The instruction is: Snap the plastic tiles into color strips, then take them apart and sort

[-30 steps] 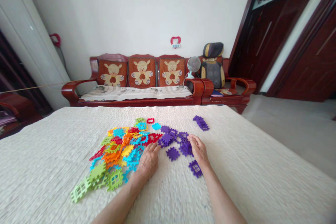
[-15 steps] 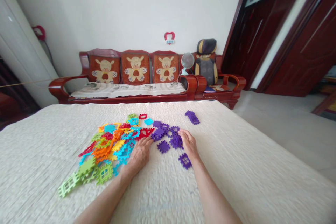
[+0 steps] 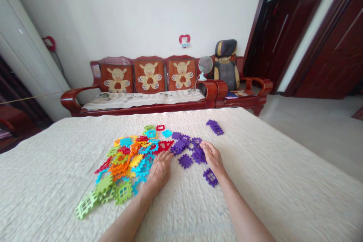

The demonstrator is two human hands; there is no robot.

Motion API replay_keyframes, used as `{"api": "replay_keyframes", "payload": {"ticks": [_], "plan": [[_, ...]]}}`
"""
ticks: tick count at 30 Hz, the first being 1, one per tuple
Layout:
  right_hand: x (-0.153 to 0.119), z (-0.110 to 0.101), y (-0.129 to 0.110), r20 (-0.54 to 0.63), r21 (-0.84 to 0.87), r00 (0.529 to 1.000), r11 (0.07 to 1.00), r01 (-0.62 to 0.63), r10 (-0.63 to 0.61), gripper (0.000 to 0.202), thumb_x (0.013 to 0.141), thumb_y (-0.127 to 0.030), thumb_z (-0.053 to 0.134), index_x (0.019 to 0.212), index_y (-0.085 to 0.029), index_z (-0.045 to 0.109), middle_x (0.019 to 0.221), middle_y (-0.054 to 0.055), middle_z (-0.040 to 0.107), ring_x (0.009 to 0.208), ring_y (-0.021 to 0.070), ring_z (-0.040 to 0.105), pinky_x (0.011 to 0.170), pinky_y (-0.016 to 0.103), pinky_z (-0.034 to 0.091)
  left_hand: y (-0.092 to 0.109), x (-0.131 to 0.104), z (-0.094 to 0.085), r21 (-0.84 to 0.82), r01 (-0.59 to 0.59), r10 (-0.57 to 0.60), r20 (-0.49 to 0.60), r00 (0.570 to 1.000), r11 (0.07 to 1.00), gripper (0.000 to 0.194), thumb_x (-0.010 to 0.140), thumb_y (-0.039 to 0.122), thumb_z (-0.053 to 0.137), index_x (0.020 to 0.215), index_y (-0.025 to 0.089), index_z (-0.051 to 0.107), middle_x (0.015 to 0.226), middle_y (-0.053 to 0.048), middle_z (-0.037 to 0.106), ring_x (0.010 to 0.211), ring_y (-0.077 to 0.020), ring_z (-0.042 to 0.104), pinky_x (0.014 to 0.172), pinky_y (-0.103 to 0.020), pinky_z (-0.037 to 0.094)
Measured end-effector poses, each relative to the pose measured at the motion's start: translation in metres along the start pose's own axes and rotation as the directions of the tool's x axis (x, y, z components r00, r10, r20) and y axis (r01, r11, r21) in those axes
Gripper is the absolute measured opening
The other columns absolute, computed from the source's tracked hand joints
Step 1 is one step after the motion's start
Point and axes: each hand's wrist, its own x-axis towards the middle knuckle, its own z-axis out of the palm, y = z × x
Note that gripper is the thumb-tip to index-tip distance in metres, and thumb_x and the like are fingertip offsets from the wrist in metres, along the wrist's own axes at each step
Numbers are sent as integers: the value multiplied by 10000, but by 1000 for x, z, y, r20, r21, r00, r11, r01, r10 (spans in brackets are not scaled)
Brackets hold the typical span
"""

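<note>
On the cream quilted cover lies a heap of flat notched plastic pieces, with orange pieces, blue pieces and green pieces among them. My left hand rests at the heap's right side, fingers extended, tips beside a red piece and the purple pieces. My right hand touches the right edge of the purple cluster with its fingers slightly curved and apart. One purple piece lies between the hands, another by my right wrist. Farther back sits a small purple stack.
The cream cover spreads over the whole table surface. Beyond it stand a red wooden sofa with bear cushions, a small fan and a chair with a massage cushion. Dark red doors are at the right.
The whole view has shifted, so the table and its contents appear slightly farther right. Both hands keep nearly the same places relative to the pieces.
</note>
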Motion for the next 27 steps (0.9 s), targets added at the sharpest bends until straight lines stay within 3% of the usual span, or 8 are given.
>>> {"api": "replay_keyframes", "payload": {"ticks": [17,23,27], "plan": [[1,-2,3,-4,23,1000,1000,-2,2,505,724,-619,550,961,-188,664,998,114,707,951,257,647,906,401,477,2,0,-4,6,3,-3,49,999,1000,533,787,36,369,1273,186,528,1335,-84,527,1248,-212,440,1047,-421,357],[1,-9,10,8,96,1000,995,-31,30,538,742,-636,530,1015,-184,636,1048,122,691,1000,251,632,932,393,461,1,0,-7,0,-50,50,81,995,999,549,788,29,363,1280,212,525,1339,-57,526,1259,-215,425,1047,-415,351],[3,-13,11,22,143,999,989,-44,41,548,752,-632,526,1037,-174,622,1073,127,680,1014,242,625,946,385,451,13,3,-16,42,-93,89,78,993,995,538,795,43,359,1280,205,528,1334,-54,530,1236,-226,442,1036,-413,358]]}}
